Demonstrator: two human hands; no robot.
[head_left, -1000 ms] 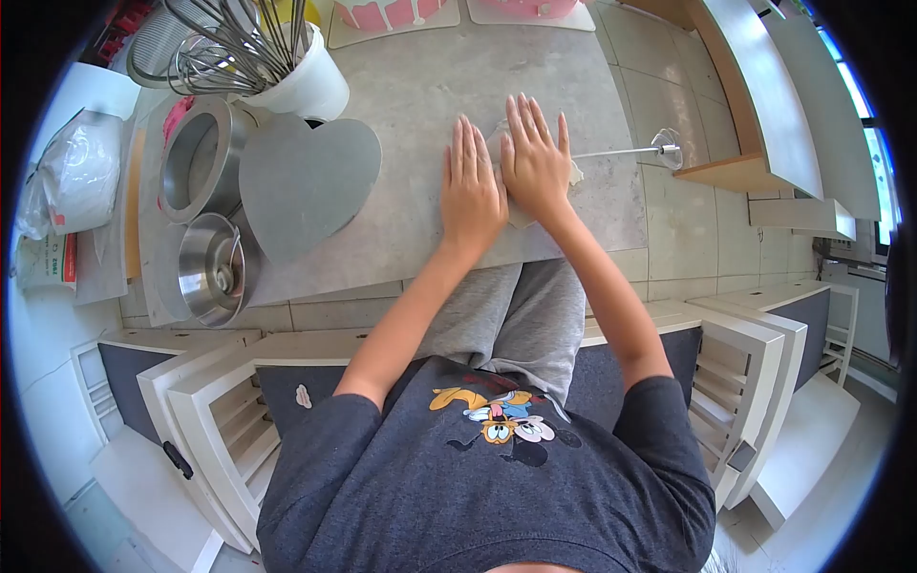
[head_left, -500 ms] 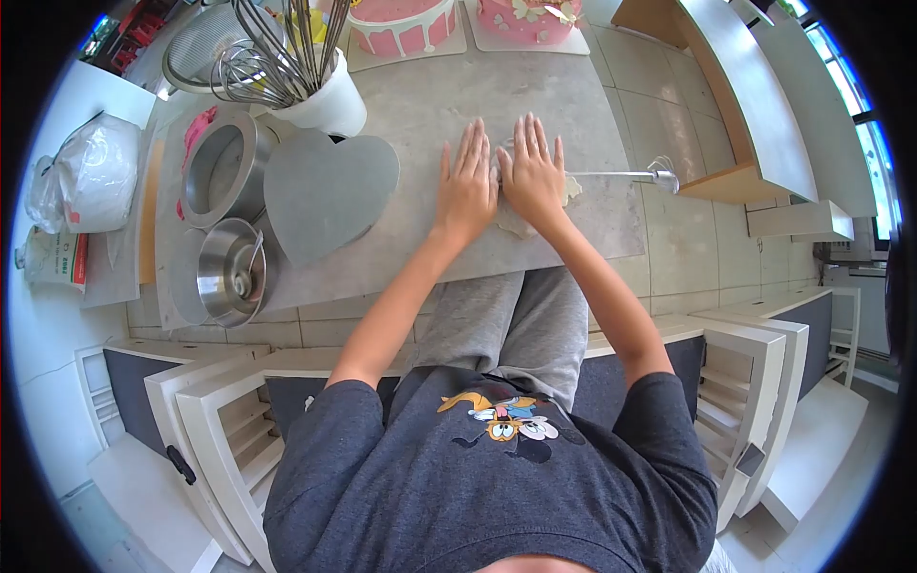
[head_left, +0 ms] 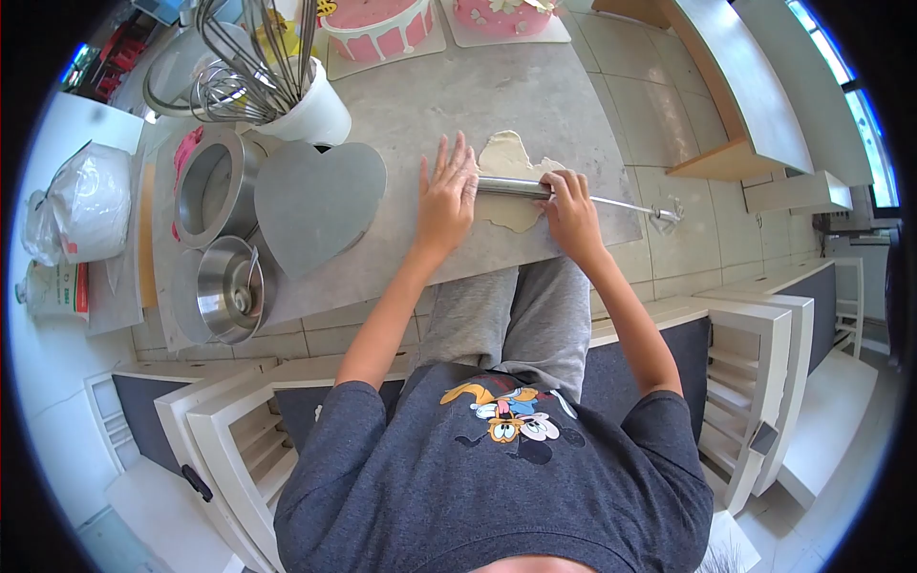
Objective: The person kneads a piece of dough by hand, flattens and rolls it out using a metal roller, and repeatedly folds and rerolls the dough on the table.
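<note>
A flat, irregular sheet of pale dough (head_left: 503, 153) lies on the grey table (head_left: 430, 95). Across it rests a metal whisk (head_left: 513, 186), its thick cylindrical handle over the dough. Its thin rod points right to a wire head past the table edge. My left hand (head_left: 445, 196) lies palm down at the handle's left end, fingers stretched out and slightly apart. At the other end, my right hand (head_left: 573, 215) has its fingers bent over the handle, gripping it. The thumb is hidden in part. Dough shows above and below the handle.
Left of my hands sit a heart-shaped metal pan (head_left: 320, 205), a round tin (head_left: 212, 189) and a steel bowl (head_left: 227, 291). A white container (head_left: 310, 110) holds several whisks. Two pink cakes (head_left: 382, 31) stand at the far edge. White chair frames flank me.
My hands have moved apart from lying side by side, uncovering the whisk handle and dough. My right hand's fingers have bent from straight onto the handle. The view has shifted slightly.
</note>
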